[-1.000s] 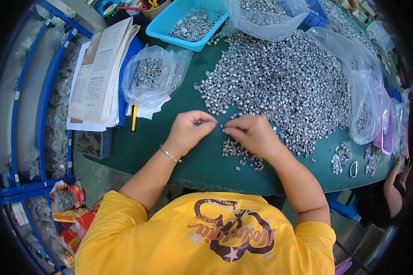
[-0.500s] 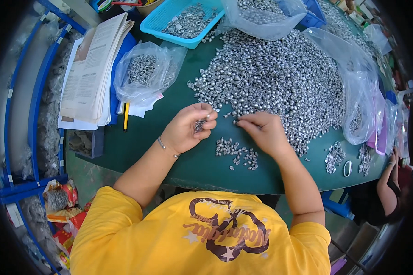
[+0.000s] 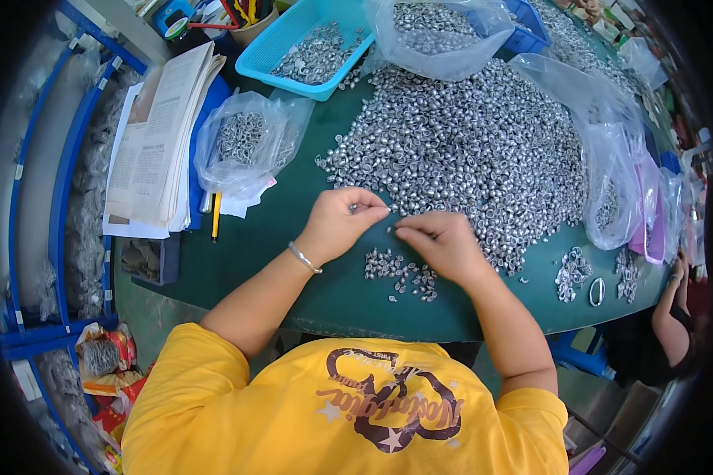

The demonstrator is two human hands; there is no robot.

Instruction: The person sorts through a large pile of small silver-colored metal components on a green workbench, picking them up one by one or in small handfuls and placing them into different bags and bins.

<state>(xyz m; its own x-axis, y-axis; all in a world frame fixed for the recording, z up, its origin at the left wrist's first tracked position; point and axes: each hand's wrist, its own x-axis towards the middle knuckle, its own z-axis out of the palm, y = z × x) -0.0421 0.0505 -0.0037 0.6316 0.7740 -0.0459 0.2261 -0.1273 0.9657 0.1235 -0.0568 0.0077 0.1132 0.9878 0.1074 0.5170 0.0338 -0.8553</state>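
My left hand is closed over the near edge of a big heap of small silver metal pieces. Its thumb and forefinger pinch one small silver piece; a glint of metal shows behind the thumb, the rest of the palm being hidden. Close beside it my right hand is also closed, thumb against forefinger, with a tiny silver piece at the fingertips. Between my forearms lies a small separate group of silver pieces on the green tabletop.
Farther left sit a clear bag of silver rings, a stack of newspapers and a yellow pen. A turquoise basket stands behind. At right are silver chains, plastic bags and another person's arm.
My left hand has turned from a cupped palm holding several silver pieces to a pinch pointing right. My right hand has shifted slightly left and nearer to me. The view has moved slightly.
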